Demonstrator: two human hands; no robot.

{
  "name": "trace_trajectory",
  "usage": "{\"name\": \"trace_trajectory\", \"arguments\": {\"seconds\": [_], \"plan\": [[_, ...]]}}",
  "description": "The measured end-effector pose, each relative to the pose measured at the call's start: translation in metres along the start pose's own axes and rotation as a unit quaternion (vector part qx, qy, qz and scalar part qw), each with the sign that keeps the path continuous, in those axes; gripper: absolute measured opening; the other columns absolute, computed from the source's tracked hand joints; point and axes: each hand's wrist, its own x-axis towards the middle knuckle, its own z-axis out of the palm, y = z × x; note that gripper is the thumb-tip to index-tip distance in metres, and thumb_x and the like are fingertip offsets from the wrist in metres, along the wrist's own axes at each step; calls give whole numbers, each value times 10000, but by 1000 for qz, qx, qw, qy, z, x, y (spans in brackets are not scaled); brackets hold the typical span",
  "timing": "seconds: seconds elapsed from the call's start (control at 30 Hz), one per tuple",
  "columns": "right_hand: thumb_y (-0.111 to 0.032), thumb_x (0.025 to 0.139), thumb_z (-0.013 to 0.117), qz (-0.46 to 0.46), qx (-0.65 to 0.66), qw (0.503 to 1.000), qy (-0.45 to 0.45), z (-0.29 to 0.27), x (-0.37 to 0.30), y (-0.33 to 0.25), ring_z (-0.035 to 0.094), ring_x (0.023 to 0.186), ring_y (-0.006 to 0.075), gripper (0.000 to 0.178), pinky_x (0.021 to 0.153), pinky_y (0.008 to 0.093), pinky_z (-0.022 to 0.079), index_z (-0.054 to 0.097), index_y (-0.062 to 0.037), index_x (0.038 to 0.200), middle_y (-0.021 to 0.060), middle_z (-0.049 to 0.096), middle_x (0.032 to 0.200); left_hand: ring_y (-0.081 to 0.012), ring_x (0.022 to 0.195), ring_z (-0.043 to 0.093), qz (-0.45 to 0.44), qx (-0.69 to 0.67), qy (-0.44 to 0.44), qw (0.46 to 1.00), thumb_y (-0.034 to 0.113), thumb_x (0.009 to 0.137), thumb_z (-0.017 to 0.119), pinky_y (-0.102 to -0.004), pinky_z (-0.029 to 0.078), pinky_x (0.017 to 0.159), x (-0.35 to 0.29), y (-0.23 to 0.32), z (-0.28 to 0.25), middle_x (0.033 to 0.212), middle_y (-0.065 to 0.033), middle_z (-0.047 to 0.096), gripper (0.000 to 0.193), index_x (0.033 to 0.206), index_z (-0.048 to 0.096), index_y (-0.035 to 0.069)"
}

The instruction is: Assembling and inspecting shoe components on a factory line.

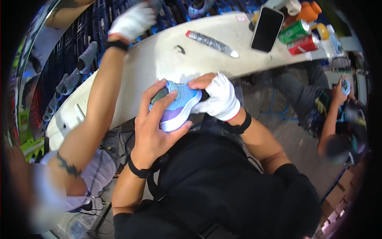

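black shirt (230,183) nearest; left hand (150,125) grips blue-purple shoe (179,105), fingers spread around it; gloved right hand (219,97) pinches its right end, by tabletop (153,57) edge.

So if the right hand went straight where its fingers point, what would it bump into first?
The blue-and-purple sneaker: the right hand points left, straight at it, and seems to be touching it. The left hand probably comes next, though depth is unclear.

The hands (150,130) (220,97) hide parts of the shoe (180,108).
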Motion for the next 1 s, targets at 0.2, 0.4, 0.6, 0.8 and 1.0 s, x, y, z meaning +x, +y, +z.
{"name": "trace_trajectory", "arguments": {"seconds": [0.2, 0.4, 0.6, 0.8, 1.0], "plan": [[-529, 703, 929, -21, -32, 999, 23, 2, 3, 10, 719, 796, 292, 505, 710, 433, 542, 725, -139, 951, 32, 747, 893, -521, 1460, 573, 72, 62, -8, 995, 130, 662, 1011, -554, 586, 1109, 13, 3, 3, 1480, -216, 613, 688, 1294, 743, 77], [-264, 775, 840, -27, -10, 997, 65, 10, -5, 22, 723, 790, 299, 232, 692, 419, 526, 766, -153, 965, 30, 735, 845, -499, 1435, 604, 103, 101, -82, 986, 173, 672, 1008, -545, 612, 1055, 45, 29, -13, 1467, -209, 627, 641, 1250, 746, 77], [-613, 687, 966, 68, 42, 988, 132, -9, -17, 7, 740, 1043, 368, 945, 907, 463, 567, 644, -76, 1395, 150, 747, 1278, -339, 1353, 693, -58, -172, -169, 969, 478, 695, 1056, -434, 627, 977, 119, 26, -23, 1522, -170, 643, 1069, 1541, 562, 49], [-633, 773, 948, 129, 126, 966, 185, -54, -41, -7, 732, 1153, 400, 998, 997, 476, 569, 602, -1, 1463, 207, 724, 1334, -348, 1234, 732, -79, -13, -47, 996, 359, 821, 944, -420, 600, 1010, 321, -86, 81, 1398, -242, 703, 897, 1510, 524, -33], [-518, 810, 961, 245, 169, 942, 153, -61, -47, -24, 724, 1213, 385, 1007, 1029, 446, 569, 537, 11, 1554, 236, 712, 1349, -321, 1135, 749, -156, 7, -65, 986, 392, 883, 855, -408, 555, 1016, 385, -154, 112, 1185, -202, 783, 614, 1258, 706, -72]]}}
